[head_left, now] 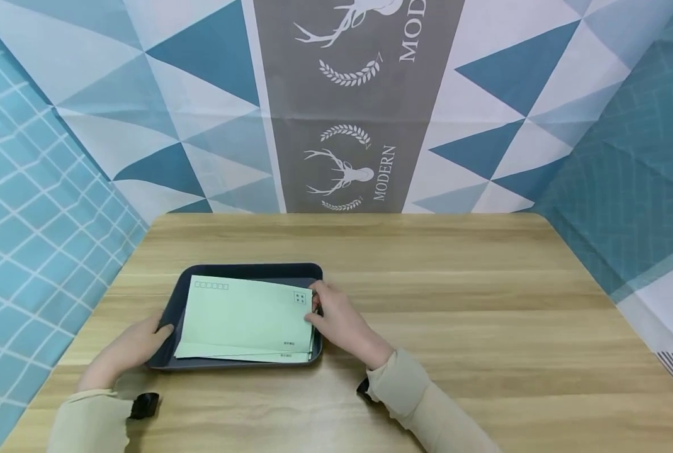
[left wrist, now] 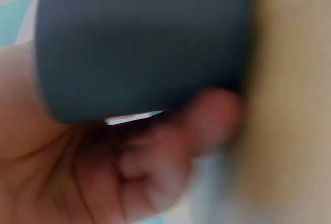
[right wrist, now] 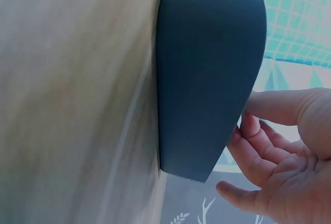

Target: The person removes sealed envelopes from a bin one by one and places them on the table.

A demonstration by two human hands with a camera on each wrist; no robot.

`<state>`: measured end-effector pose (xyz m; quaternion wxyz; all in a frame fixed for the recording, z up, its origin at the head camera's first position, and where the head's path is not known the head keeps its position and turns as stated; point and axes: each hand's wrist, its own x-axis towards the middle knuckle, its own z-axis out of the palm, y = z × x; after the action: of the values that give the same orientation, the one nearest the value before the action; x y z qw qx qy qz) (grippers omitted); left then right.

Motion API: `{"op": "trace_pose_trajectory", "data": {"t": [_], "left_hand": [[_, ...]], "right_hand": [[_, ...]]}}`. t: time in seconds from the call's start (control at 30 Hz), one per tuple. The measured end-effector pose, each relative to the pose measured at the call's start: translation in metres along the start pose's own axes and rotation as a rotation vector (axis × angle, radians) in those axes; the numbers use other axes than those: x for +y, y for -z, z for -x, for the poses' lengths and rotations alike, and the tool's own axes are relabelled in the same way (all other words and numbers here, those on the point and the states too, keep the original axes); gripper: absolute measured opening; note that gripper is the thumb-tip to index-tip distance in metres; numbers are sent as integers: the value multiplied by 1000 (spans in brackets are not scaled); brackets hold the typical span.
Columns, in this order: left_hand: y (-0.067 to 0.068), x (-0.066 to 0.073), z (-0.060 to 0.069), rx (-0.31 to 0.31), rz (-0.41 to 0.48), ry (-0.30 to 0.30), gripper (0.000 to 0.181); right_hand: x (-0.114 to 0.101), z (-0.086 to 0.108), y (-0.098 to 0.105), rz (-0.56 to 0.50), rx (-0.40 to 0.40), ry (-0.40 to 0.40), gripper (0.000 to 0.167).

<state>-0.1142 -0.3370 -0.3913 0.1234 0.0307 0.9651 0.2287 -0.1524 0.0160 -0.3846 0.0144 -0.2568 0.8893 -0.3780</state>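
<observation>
A dark tray (head_left: pixel 245 272) lies on the wooden table, holding a few stacked pale green envelopes (head_left: pixel 245 318). The left hand (head_left: pixel 129 349) grips the tray's left edge, thumb over the rim; in the left wrist view the fingers (left wrist: pixel 155 167) curl beneath the dark tray wall (left wrist: pixel 145 43). At the right end, the right hand (head_left: pixel 344 321) pinches the right edge of the top envelope between thumb and fingers. From the right wrist view, the right hand (right wrist: pixel 284 151) is at the rim of the tray (right wrist: pixel 207 79); the envelopes are hidden there.
The wooden table (head_left: pixel 455 302) extends to the right and behind the tray. A patterned cloth (head_left: pixel 211 126) with triangles and deer prints hangs behind the table's far edge. Dark bands (head_left: pixel 145 406) are at both wrists.
</observation>
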Motion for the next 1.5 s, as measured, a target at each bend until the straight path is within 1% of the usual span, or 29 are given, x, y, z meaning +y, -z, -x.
{"op": "trace_pose_trajectory", "data": {"t": [0.1, 0.17, 0.23, 0.37, 0.43, 0.5, 0.63, 0.67, 0.7, 0.8, 0.87, 0.93, 1.03, 1.17, 1.23, 1.33, 1.4, 1.5], "left_hand": [[-3, -1, 2, 9, 100, 27, 43], [-4, -1, 3, -3, 159, 56, 42], [-4, -1, 3, -9, 188, 73, 43], [-5, 0, 4, 2, 185, 72, 44], [-6, -1, 4, 8, 178, 67, 43], [-7, -2, 5, 22, 150, 60, 42], [-9, -5, 8, 30, 145, 78, 39], [-10, -6, 9, 31, 144, 82, 39], [-10, -6, 9, 24, 162, 92, 40], [-11, -7, 10, 9, 176, 103, 46], [-11, -7, 10, 13, 144, 92, 51], [-12, -6, 9, 28, 106, 72, 54], [-12, -4, 7, 84, 41, 26, 52], [-13, 1, 3, 167, 48, -12, 44], [-13, 3, 2, 194, 71, -29, 45], [-12, 1, 1, 210, 111, -53, 52], [-13, -1, 2, 203, 123, -63, 56], [-14, -3, 3, 200, 132, -72, 57]], "right_hand": [[0, -2, 3, -6, 9, -35, 16], [1, -2, 4, -26, 12, -52, 14], [1, -2, 4, -61, 16, -76, 12], [4, -3, 6, -112, 53, -112, 6], [5, -3, 7, -120, 81, -117, 6], [5, -4, 9, -111, 109, -103, 6], [6, -5, 9, -101, 144, -46, 8], [6, -5, 9, -115, 147, -46, 10], [6, -5, 8, -131, 149, -50, 12], [9, -5, 6, -226, 142, -86, 19], [11, -5, 5, -308, 138, -118, 23], [14, -7, 6, -386, 137, -133, 26], [18, -9, 9, -466, 135, -151, 28], [24, -12, 15, -488, 131, -178, 30], [26, -13, 16, -484, 131, -189, 31], [27, -16, 20, -492, 117, -203, 34], [27, -18, 23, -478, 107, -210, 35], [29, -21, 27, -465, 111, -228, 37]]}}
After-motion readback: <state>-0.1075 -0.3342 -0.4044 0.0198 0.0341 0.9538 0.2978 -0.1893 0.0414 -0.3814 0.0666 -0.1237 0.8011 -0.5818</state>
